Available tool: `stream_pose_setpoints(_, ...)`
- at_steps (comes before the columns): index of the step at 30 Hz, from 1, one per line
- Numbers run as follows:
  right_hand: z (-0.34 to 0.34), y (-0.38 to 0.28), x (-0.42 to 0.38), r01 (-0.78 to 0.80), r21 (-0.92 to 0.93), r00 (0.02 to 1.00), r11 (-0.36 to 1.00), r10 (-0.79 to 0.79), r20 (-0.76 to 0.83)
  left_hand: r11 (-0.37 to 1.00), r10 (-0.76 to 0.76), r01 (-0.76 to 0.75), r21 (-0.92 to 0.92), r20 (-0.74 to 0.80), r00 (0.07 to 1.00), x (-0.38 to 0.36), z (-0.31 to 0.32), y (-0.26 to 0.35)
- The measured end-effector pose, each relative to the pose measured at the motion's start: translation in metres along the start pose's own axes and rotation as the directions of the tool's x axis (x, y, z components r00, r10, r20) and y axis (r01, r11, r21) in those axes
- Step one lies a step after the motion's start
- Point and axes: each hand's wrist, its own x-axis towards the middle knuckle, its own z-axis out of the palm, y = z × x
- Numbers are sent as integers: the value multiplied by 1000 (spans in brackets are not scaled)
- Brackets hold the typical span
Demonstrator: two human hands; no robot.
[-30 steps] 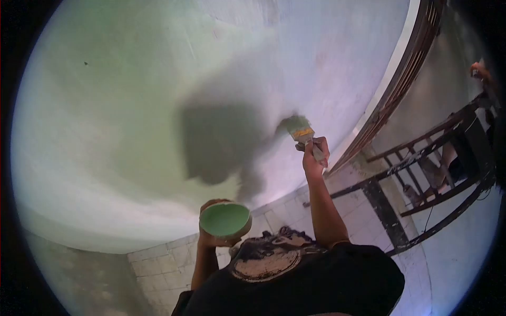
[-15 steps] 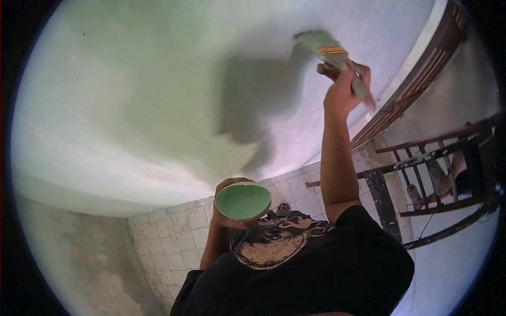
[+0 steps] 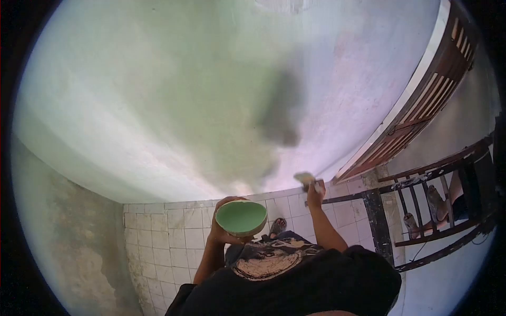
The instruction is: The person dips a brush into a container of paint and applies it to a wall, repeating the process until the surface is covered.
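A bowl of light green paint [image 3: 241, 217] is held in my left hand [image 3: 221, 234], whose fingers wrap around its side in front of my body. My right hand [image 3: 315, 195] grips a paintbrush [image 3: 304, 178], low near the foot of the wall; the bristles are blurred, and whether they touch the wall I cannot tell. The wall [image 3: 221, 105] is pale, with a broad green area at its middle and paler whitish and lilac areas on either side.
A dark, paint-spotted wooden frame [image 3: 378, 221] stands at the right, with another person's legs and feet [image 3: 437, 205] beyond its slats. A brown slatted door or shutter [image 3: 421, 108] is at upper right. Tiled floor [image 3: 182, 226] runs along the wall; one foot [image 3: 278, 226] shows below.
My right hand has come down from high on the wall with the brush, to near the floor edge. The view has shifted a little. My left hand still holds the bowl.
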Motion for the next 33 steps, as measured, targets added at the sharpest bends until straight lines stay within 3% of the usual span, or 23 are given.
stream_pose_setpoints(1, -16, 17, -19, -124, -27, 991, 992, 125, 40, 1000, -11, 11, 11, -10, 1000, -11, 1, 7)
stream_pose_setpoints(4, -48, 17, -76, -90, -5, 995, 996, 90, 40, 998, 34, -33, 48, -24, 999, -50, 2, 29)
stream_pose_setpoints(6, -63, 19, -109, -196, 65, 979, 978, 191, 76, 996, 65, -61, 64, -55, 996, -84, 3, 43)
stream_pose_setpoints(10, -76, 36, -165, -189, 130, 980, 973, 179, 86, 989, -149, 150, -10, -145, 978, -164, 10, 61)
stream_pose_setpoints(12, -83, 29, -198, -256, 136, 963, 957, 240, 124, 978, -174, 186, 95, -120, 977, -196, 13, 73)
stream_pose_setpoints(13, -89, 22, -214, -274, 151, 958, 950, 257, 126, 968, -245, 249, 19, -122, 962, -211, 21, 82)
stream_pose_setpoints(15, -99, 9, -244, -237, 14, 964, 971, 233, 125, 970, -241, 245, 9, -147, 959, -233, 32, 98)
stream_pose_setpoints(17, -104, -61, -269, -396, 78, 908, 915, 377, 185, 960, -278, 274, -50, -150, 949, -252, 39, 106)
stream_pose_setpoints(18, -109, -29, -269, -341, 11, 923, 940, 333, 195, 956, -294, 290, -51, -145, 945, -260, 40, 105)
stream_pose_setpoints(20, -123, 19, -277, -285, -44, 929, 958, 287, 233, 955, -296, 293, -42, -122, 947, -270, 36, 101)
stream_pose_setpoints(23, -117, -68, -282, -351, 82, 916, 933, 324, 234, 971, -217, 226, 85, -99, 971, -275, 31, 93)
stream_pose_setpoints(24, -117, -61, -278, -462, 148, 867, 875, 410, 282, 973, -203, 212, 88, -99, 974, -269, 29, 92)
stream_pose_setpoints(28, -110, -63, -273, -397, 191, 899, 898, 339, 279, 963, -256, 263, 49, -124, 959, -259, 31, 101)
stream_pose_setpoints(32, -98, -26, -257, -440, 182, 876, 880, 375, 303, 967, -237, 249, 63, -151, 960, -241, 30, 107)
stream_pose_setpoints(33, -93, -8, -250, -391, 139, 895, 910, 341, 286, 965, -243, 255, 57, -154, 958, -238, 29, 106)
